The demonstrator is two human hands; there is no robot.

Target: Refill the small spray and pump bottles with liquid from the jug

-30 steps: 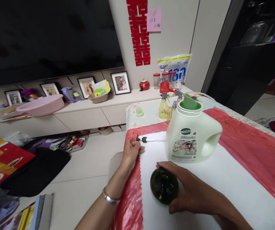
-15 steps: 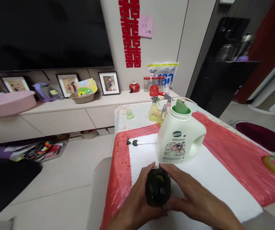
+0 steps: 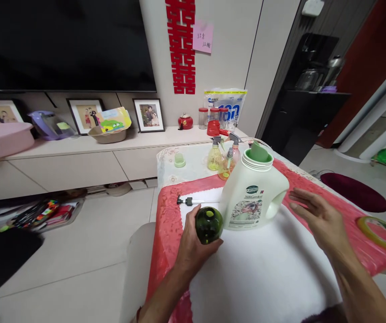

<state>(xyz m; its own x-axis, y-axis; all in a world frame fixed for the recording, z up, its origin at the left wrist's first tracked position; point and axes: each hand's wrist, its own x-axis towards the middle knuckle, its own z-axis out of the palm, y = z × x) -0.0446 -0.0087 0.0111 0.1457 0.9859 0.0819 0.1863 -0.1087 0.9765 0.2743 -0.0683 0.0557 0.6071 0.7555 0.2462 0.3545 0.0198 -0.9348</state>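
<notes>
My left hand (image 3: 194, 244) is wrapped around a dark green round bottle (image 3: 208, 224), its open mouth facing up, just left of a white detergent jug (image 3: 251, 195) with a green spout. My right hand (image 3: 317, 217) hovers open, fingers spread, to the right of the jug's handle, touching nothing. A pump head with a long white tube (image 3: 196, 201) lies on the white cloth (image 3: 263, 264) behind the bottle.
The table carries a red cover (image 3: 344, 211). Small spray bottles (image 3: 221, 157) and a green cap (image 3: 179, 159) sit at the far end. A roll of tape (image 3: 383, 231) lies at the right. A low cabinet with photo frames (image 3: 148, 115) lines the wall.
My right hand let go of the green bottle and moved right past the jug. My left hand now holds the bottle alone and has shifted it closer to the jug.
</notes>
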